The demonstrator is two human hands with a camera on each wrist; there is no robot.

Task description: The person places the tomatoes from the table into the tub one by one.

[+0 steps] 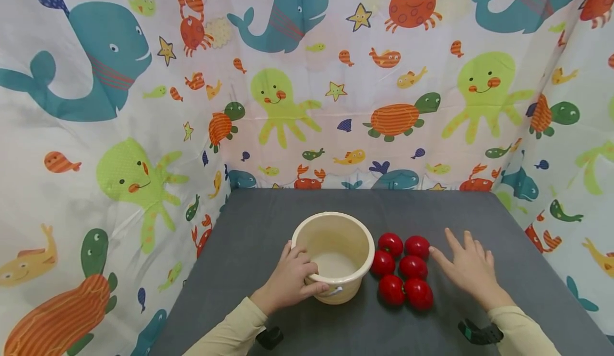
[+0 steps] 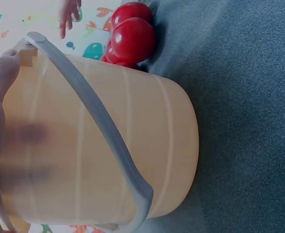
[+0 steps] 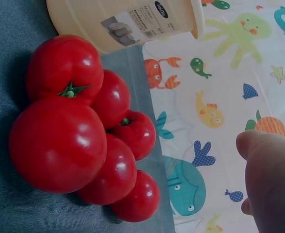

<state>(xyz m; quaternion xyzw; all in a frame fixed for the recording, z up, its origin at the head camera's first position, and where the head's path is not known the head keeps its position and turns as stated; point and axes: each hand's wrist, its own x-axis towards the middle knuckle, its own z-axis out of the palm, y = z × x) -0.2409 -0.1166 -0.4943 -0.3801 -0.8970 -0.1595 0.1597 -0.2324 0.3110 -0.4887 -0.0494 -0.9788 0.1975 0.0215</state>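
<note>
A cream plastic bucket [image 1: 354, 290] stands upright on the dark table. My left hand [image 1: 290, 277] grips its near-left rim, fingers over the edge to the inside and thumb along the outside. In the left wrist view, the grey handle [image 2: 90, 98] hangs down against the bucket's side. Several shiny red tomatoes [image 1: 413, 267] sit bunched in two columns just right of the bucket. To their right hovers my right hand [image 1: 469, 269], fingers spread, holding nothing. Green stems show on some tomatoes [image 3: 59, 145] in the right wrist view.
The grey tabletop [image 1: 268, 217] runs back to a fabric curtain [image 1: 326, 159] printed with sea animals, which also encloses the left and right sides. A printed label [image 3: 144, 22] is on the bucket's side facing the tomatoes. Dark bands [image 1: 479, 333] circle both wrists.
</note>
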